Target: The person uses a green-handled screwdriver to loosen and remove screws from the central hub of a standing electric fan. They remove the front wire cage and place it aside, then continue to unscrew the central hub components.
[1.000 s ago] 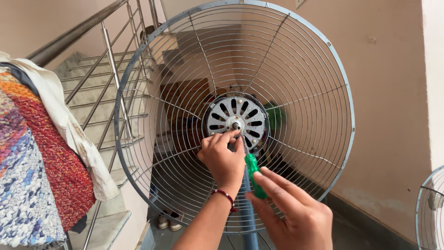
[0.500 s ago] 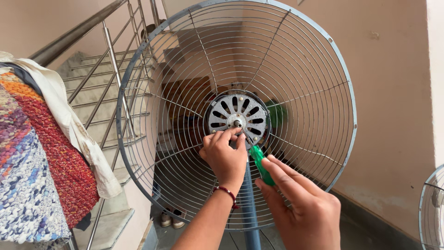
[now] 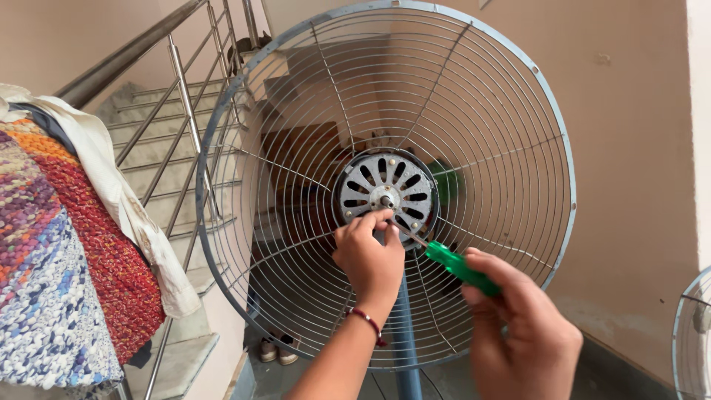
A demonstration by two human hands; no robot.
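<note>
Both hands work at the fan's motor hub (image 3: 386,194): left hand (image 3: 368,255) pinches something there (unclear what), right hand (image 3: 518,326) grips the green screwdriver (image 3: 452,263), whose tip could slip.

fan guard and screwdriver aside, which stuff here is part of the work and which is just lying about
In the work:
wire fan guard
grey motor hub
green-handled screwdriver, held by the right hand
left hand, fingers at the hub
blue fan stand

Just lying about:
knitted rugs and pale cloth on the stair railing
shoes on the floor
second fan guard at the right edge
</note>
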